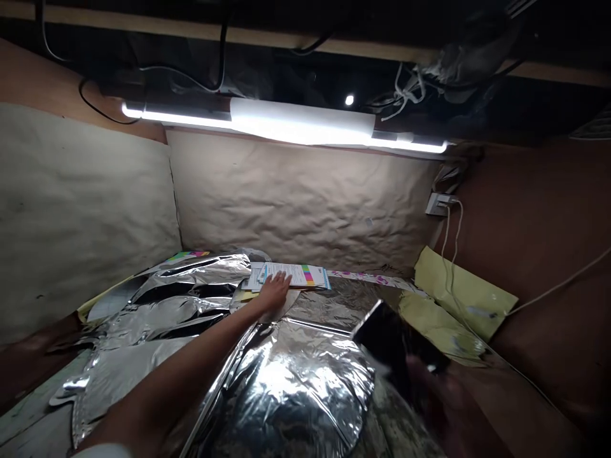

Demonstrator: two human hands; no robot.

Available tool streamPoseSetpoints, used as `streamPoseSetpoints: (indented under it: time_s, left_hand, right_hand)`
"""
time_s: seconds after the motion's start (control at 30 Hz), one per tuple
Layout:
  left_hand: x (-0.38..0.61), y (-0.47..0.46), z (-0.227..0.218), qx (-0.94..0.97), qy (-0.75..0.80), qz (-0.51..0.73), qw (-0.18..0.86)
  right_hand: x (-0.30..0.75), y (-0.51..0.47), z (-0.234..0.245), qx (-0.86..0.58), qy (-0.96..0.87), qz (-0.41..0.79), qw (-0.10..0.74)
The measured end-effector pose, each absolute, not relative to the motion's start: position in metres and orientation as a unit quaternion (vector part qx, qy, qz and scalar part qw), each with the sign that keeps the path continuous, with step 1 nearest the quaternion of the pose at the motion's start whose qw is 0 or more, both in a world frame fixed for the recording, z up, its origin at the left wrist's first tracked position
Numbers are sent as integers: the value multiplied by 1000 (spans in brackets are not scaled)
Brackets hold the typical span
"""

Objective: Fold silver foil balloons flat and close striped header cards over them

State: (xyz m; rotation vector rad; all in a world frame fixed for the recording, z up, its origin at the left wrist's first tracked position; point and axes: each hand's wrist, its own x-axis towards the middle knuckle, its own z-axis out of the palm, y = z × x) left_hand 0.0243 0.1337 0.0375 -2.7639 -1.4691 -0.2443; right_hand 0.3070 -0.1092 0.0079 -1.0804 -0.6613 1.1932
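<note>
My left hand [275,289] reaches far forward and lies on a small stack of printed papers [305,276] with coloured bars, its fingers stretched out over the left part of the top sheet. On the right, my right hand [436,394] is wrapped round a black, flat, rectangular thing [398,340] that looks like a phone, held tilted above the table. Motion blur and shadow hide most of those fingers. A large crumpled silver foil sheet [300,388] spreads below and between my arms.
More silver foil [157,324] covers the left side. Yellow paper sheets [465,292] lean at the right wall, where white cables hang from a socket [438,204]. A lit tube lamp [300,121] crosses above the paper-covered back wall [305,197].
</note>
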Motion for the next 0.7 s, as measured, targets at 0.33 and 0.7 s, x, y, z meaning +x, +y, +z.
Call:
streamPoseSetpoints:
  time_s: [0.33,0.7]
  left_hand:
    - [27,115,22,-882,-463,-55,68]
    - [5,43,-30,-913,-398,-52,-66]
  right_hand:
    - [332,33,22,-360,-209,650,636]
    - [318,36,-5,-388,-217,718,536]
